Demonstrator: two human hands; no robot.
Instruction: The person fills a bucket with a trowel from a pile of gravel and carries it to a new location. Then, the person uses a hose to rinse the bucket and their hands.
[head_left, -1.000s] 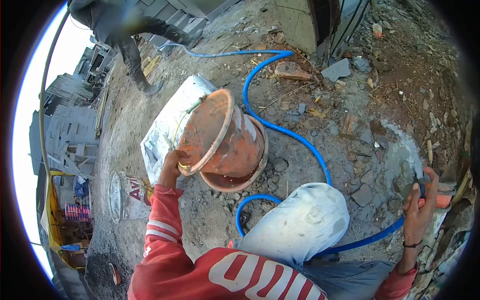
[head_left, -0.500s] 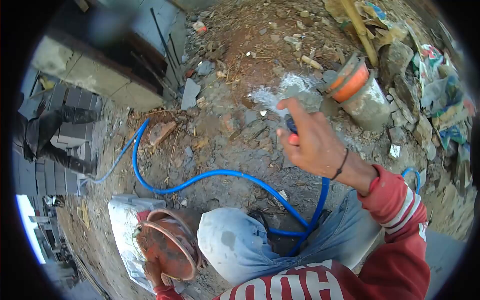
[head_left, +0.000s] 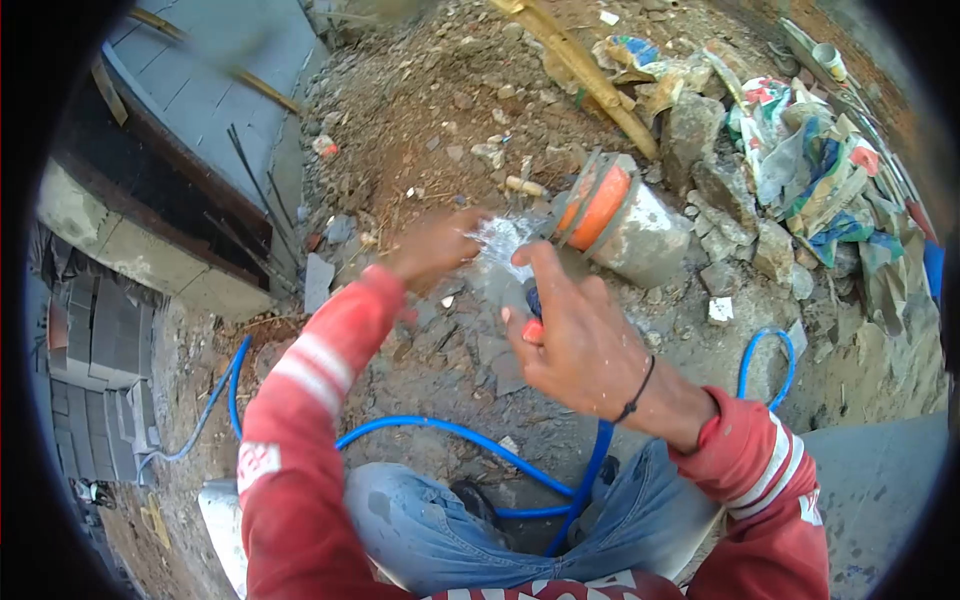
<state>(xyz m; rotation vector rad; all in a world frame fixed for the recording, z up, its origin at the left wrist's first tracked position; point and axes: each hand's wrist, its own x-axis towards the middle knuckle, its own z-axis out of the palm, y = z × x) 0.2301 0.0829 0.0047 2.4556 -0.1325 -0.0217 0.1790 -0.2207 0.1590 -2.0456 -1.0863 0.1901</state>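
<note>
My right hand point(head_left: 580, 335) is wrapped round a hose nozzle point(head_left: 535, 310) with dark blue and orange parts. Its blue hose point(head_left: 595, 480) runs down between my knees. A spray of water point(head_left: 505, 240) comes out ahead of the nozzle. My left hand point(head_left: 435, 248) reaches into the edge of this spray, its fingers smeared by motion and splashing water. Just right of the spray, a cement-stained bucket point(head_left: 645, 235) with an orange band point(head_left: 598, 205) lies tipped on its side, apart from both hands.
Bamboo poles point(head_left: 590, 80) lie at the top. Stone lumps point(head_left: 695, 130) and torn plastic sacks point(head_left: 830, 190) are heaped at right. A concrete ledge point(head_left: 150, 240) and thin rods point(head_left: 265, 180) stand at left, with stacked grey blocks point(head_left: 95, 340) beyond.
My left hand has left the reddish bucket at lower left and moved up to the spray. That bucket is out of sight now. The view has shifted; my right hand still holds the nozzle.
</note>
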